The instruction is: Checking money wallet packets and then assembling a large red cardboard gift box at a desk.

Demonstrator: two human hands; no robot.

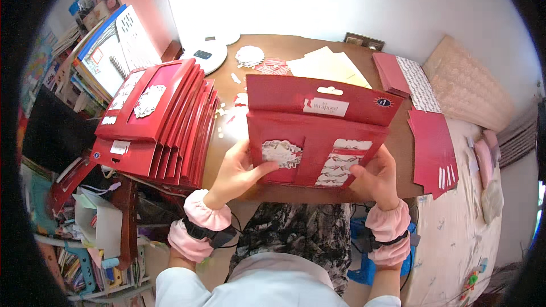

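Between both hands I hold up a dark red card package (318,131), tilted above the table's front edge. Its top flap has a hanging slot and a white label; on its front are a scalloped white tag and a strip of bow-patterned paper. My left hand (239,173) grips its lower left side, thumb on the front near the tag. My right hand (375,176) grips the lower right side, thumb beside the bow strip. The fingers behind the package are hidden. To the left leans a tall stack of similar red packages (153,119).
On the brown table (227,193) lie scalloped paper tags (249,56), cream sheets (330,65) and small white bits. Red cards (433,150) and a patterned paper strip (418,83) lie at the right. A round white device (206,55) stands at the back left, near crowded shelves.
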